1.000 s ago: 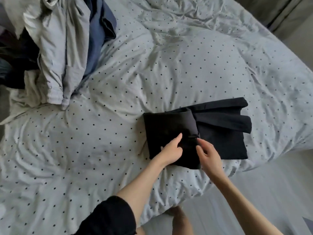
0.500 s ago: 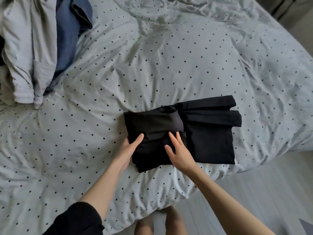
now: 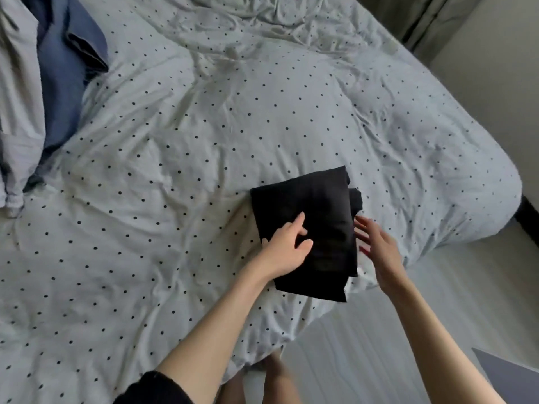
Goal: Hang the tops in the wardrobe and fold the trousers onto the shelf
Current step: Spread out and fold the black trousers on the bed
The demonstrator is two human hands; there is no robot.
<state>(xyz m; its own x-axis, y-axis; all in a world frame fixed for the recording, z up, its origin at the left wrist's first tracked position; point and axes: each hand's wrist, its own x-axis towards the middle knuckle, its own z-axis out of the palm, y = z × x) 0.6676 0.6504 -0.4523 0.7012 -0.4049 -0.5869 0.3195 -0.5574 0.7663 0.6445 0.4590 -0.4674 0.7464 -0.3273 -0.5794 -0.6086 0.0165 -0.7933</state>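
The black trousers (image 3: 315,205) lie folded into a compact rectangle near the front edge of the dotted duvet (image 3: 204,126). My left hand (image 3: 287,247) rests on the bundle's near left part, index finger stretched out, thumb on the cloth. My right hand (image 3: 376,246) hovers with straight, spread fingers just beside the bundle's right edge, slightly blurred; whether it touches the cloth is unclear. A grey top (image 3: 17,91) and a blue garment (image 3: 61,83) lie heaped at the far left of the bed.
The bed's right corner (image 3: 495,199) drops to a pale floor (image 3: 437,301). A curtain (image 3: 423,18) and wall stand at the upper right. My feet (image 3: 274,371) show below the bed edge. A grey flat corner (image 3: 507,371) lies bottom right.
The trousers have been folded over once more, from a wide shape into a narrow bundle. My right hand moved off the cloth to its right side; my left hand now lies on top.
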